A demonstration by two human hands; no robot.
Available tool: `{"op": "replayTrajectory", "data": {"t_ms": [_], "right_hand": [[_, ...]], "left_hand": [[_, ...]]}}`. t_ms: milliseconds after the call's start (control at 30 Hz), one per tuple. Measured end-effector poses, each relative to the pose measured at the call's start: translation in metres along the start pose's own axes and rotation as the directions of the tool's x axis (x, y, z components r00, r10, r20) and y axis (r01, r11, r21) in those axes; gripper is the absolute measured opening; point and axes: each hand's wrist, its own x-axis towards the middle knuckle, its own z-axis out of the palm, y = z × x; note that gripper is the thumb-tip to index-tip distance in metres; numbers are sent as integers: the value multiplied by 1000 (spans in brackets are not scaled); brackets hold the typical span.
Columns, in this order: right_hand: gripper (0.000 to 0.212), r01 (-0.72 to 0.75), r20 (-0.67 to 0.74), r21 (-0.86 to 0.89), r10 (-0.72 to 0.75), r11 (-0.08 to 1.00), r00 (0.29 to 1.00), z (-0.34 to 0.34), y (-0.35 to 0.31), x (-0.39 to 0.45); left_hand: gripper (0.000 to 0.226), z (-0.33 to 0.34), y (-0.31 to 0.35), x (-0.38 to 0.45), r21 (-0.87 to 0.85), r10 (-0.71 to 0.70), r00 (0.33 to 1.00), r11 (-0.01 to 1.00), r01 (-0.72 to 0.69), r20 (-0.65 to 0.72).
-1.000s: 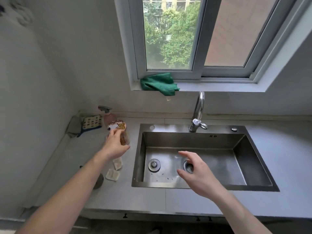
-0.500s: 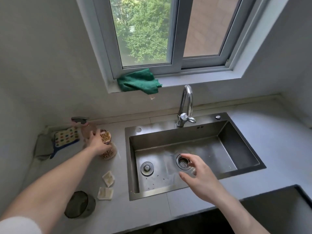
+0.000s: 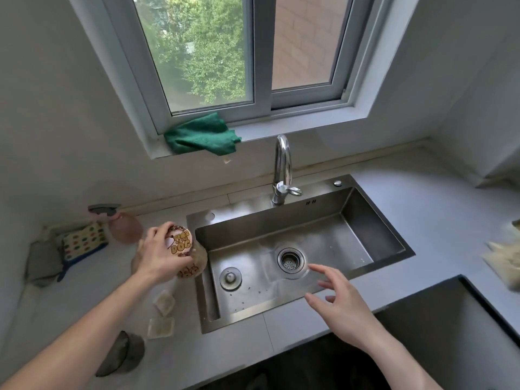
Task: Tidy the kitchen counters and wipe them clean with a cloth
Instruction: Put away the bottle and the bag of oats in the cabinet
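Since a second ago the left hand has closed fully around the jar by the sink's left edge, and the jar now leans toward the sink. Its fingers wrap the lid and upper body. The right hand hovers over the front rim of the sink, fingers spread and slightly curled, holding nothing. The green cloth lies bunched on the window sill above the faucet, well apart from both hands. Two small sachets lie on the counter just below the jar.
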Motion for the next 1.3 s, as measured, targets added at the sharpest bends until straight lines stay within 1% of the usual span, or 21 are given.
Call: {"op": "replayTrajectory", "data": {"t_ms": [100, 200, 333, 400, 567, 733, 933, 1033, 1133, 1300], "right_hand": [[52, -27, -24, 25, 28, 999, 999, -15, 10, -15], [50, -60, -54, 60, 63, 996, 997, -37, 22, -33], [51, -82, -117, 100, 94, 992, 989, -74, 48, -62], [51, -88, -159, 126, 108, 988, 981, -94, 64, -79], [51, -96, -259, 187, 143, 978, 955, -154, 115, -122], [51, -108, -340, 199, 172, 974, 924, -203, 156, -150], [48, -127, -396, 226, 210, 966, 894, -250, 183, -167], [48, -156, -436, 255, 257, 954, 863, -269, 197, -165], [50, -204, -444, 272, 311, 940, 840, -284, 207, -159], [51, -287, -477, 271, 387, 919, 789, -306, 223, -134]], "left_hand": [[99, -7, 40, -29, -79, 112, 994, 991, -111, 13], [98, -7, 90, -61, -112, 262, 965, 960, -257, 29], [99, -1, 161, -104, -143, 431, 901, 896, -421, 53], [98, 4, 197, -124, -173, 490, 869, 863, -474, 67], [98, 23, 292, -173, -162, 624, 774, 779, -606, 106], [101, 48, 371, -207, -152, 702, 697, 712, -686, 145], [100, 83, 444, -225, -199, 740, 643, 673, -713, 197], [100, 103, 479, -221, -190, 769, 592, 636, -748, 241], [100, 122, 508, -211, -188, 794, 541, 597, -780, 277], [98, 165, 558, -174, -166, 815, 461, 539, -826, 351]]}}
